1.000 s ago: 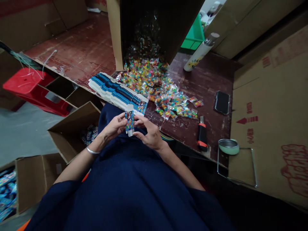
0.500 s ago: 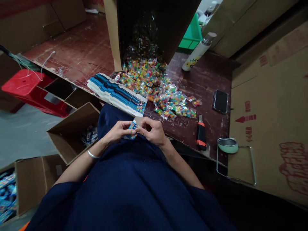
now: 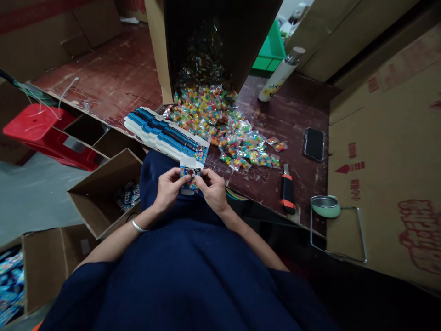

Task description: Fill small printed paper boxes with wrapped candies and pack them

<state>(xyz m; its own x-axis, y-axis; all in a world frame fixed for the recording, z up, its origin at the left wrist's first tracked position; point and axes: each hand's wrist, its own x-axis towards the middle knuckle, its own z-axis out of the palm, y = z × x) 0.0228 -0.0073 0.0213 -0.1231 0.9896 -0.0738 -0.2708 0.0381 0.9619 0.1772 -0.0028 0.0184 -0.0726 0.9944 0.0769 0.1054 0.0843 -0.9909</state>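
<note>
A small blue printed candy box (image 3: 190, 180) is between my hands, its white end flaps sticking out at top and bottom. My left hand (image 3: 170, 187) pinches its left edge, thumb on the front. On the right edge, my right hand (image 3: 213, 189) grips it the same way. Just beyond lies a long row of flat blue-and-white box blanks (image 3: 161, 133), overlapping along the table edge. Behind that row, small clear packets of coloured candies (image 3: 213, 110) spill out of a large cardboard carton (image 3: 158, 50) lying on its side.
On the brown table (image 3: 279, 124) are a utility knife (image 3: 287, 191), a phone (image 3: 313, 144) and a white bottle (image 3: 280, 76). A green bowl (image 3: 325, 206) sits at the right edge. Cartons (image 3: 106, 184) with blue packs stand lower left, near a red stool (image 3: 34, 122). A green crate (image 3: 270, 50) is behind.
The box, tilted and partly covered by my fingers before, now faces me upright with its flaps spread. Both hands have shifted to opposite sides of it.
</note>
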